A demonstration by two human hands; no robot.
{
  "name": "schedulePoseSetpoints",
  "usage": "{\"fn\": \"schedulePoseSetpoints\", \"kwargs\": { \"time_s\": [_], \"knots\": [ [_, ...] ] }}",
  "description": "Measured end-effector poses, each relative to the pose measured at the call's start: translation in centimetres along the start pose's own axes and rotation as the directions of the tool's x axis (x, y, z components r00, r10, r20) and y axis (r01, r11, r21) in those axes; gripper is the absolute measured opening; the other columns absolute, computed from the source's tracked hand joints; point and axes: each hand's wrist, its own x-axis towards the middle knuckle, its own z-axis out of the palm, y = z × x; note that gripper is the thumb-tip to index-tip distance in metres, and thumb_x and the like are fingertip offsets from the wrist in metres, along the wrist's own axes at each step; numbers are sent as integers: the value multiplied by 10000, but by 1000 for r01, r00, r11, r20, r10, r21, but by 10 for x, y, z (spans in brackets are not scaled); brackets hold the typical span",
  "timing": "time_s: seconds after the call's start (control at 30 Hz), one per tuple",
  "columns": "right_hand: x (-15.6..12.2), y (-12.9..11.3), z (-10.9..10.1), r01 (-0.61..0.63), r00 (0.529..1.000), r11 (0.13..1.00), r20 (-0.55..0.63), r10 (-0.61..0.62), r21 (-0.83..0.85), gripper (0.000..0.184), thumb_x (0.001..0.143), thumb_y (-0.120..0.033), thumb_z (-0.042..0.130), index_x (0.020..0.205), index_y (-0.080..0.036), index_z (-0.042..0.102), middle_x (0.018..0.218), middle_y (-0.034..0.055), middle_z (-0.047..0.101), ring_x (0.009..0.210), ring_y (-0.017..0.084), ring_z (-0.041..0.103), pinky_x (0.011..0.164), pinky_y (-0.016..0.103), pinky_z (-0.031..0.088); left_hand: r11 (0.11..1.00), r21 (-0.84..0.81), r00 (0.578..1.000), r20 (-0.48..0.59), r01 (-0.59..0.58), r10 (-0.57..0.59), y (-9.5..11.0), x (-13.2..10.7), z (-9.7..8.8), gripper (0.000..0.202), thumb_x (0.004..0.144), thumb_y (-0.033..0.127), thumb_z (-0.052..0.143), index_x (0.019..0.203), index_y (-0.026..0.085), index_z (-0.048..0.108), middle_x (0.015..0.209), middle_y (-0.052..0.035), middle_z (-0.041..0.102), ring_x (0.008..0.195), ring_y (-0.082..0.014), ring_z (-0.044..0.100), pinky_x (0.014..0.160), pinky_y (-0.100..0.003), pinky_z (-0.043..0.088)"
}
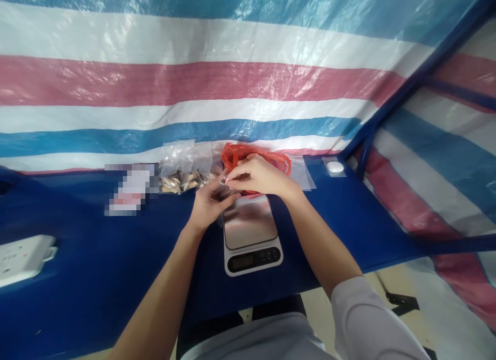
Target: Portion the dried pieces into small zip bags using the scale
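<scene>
Both my hands meet just above the far edge of a small digital kitchen scale (251,235) on the blue table (96,277). My left hand (209,201) is closed around a small clear plastic bag (223,183), and my right hand (260,175) pinches the top of that same bag. Right behind my hands lies a red mesh bag (237,153). To the left of it sit clear bags holding pale brown pieces (182,178).
A white power strip (24,256) lies at the table's left edge. A small white round object (335,167) sits at the back right. Flat clear bags (306,173) lie right of the red mesh. A striped tarpaulin wall (194,81) and blue frame posts (391,107) close the space.
</scene>
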Motion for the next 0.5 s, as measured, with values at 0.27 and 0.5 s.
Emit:
{"fn": "schedulePoseSetpoints", "kwargs": {
  "time_s": [0.27, 0.5],
  "knots": [
    [-35, 13, 4, 96, 965, 952, -262, -17, 290, 200, 890, -369, 728, 964, -199, 802, 935, 32, 784, 870, 176, 719, 822, 317, 591, 978, 150, 986, 102, -143, 128, 8, -9, -8, 759, 801, 523, 784, 1458, 205, 577, 1104, -88, 730, 968, -241, 691, 919, -402, 577],
    [-75, 31, 20, 47, 908, 832, -371, 196, 553, 344, 786, -536, 798, 916, -217, 802, 888, 34, 793, 822, 203, 749, 803, 364, 638, 926, 229, 935, 261, -301, 240, 17, -21, -15, 695, 871, 493, 729, 1477, 205, 551, 1311, -119, 696, 1229, -286, 637, 1132, -471, 464]
  ]
}}
